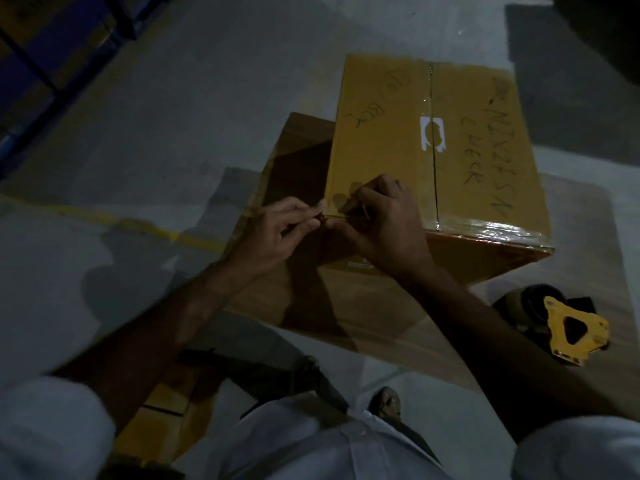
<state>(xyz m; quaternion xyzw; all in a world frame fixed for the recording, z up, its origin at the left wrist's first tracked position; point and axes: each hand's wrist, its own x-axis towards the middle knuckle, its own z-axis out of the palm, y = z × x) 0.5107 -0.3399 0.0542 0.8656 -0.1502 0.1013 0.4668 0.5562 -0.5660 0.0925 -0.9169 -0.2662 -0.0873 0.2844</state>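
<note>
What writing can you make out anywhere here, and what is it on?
"CHECK": handwritten on the taped brown cardboard box, right top flap.
"BOX": handwritten on its left top flap.
Long handwritten line beside "CHECK": too scrawled to read surely.
Circled scrawl by "BOX", torn white sticker, small label on the front: unreadable.

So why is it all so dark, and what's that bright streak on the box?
Head view: dim all over, with detail lost in the corners. The streak is glare off the shiny tape along the near edge of the box. The right hand casts a soft shadow on the box top. The sleeve at bottom left is blurred.
</note>
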